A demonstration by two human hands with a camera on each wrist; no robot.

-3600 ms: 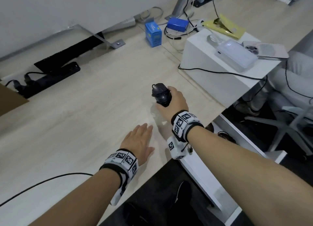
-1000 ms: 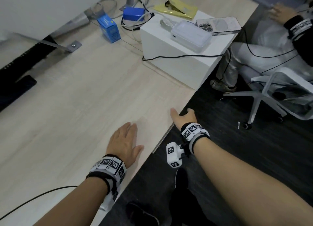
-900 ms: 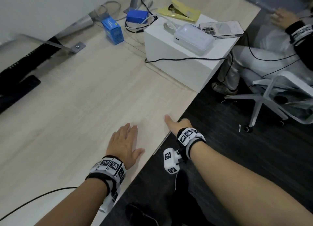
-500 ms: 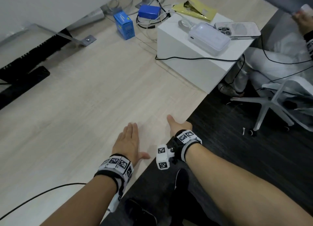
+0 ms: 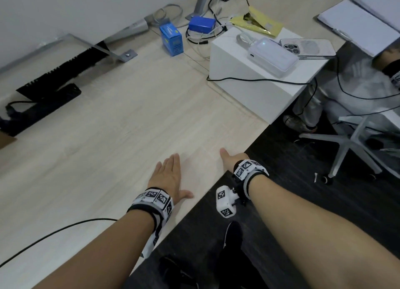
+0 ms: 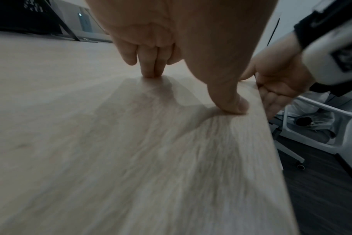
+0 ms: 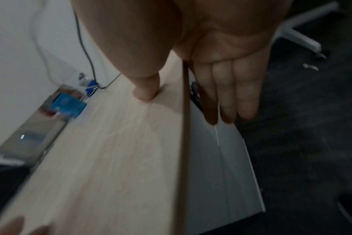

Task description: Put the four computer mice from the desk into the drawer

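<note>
No computer mouse shows in any view. My left hand [image 5: 168, 178] lies flat on the light wooden desk [image 5: 108, 137] near its front edge, with fingertips [image 6: 149, 70] and thumb pressing the wood. My right hand [image 5: 231, 161] sits at the desk edge just to the right. Its thumb rests on the top, and its straight fingers [image 7: 227, 95] hang down over the white drawer front [image 7: 221, 167] below the edge. The drawer front looks pushed in under the desk, and its inside is hidden. Neither hand holds anything.
A white box [image 5: 249, 89] on the desk's right carries a power bank [image 5: 272, 57] and a phone [image 5: 307, 47]. A blue carton [image 5: 171, 38] and cables lie at the back, a black power strip [image 5: 43, 109] at the left. A white office chair [image 5: 357, 141] and a seated person stand to the right.
The black mouse that my right hand held 3.6 s ago and the open drawer are gone from view. In the last second my right hand slid back along the desk edge, nearer my left.
</note>
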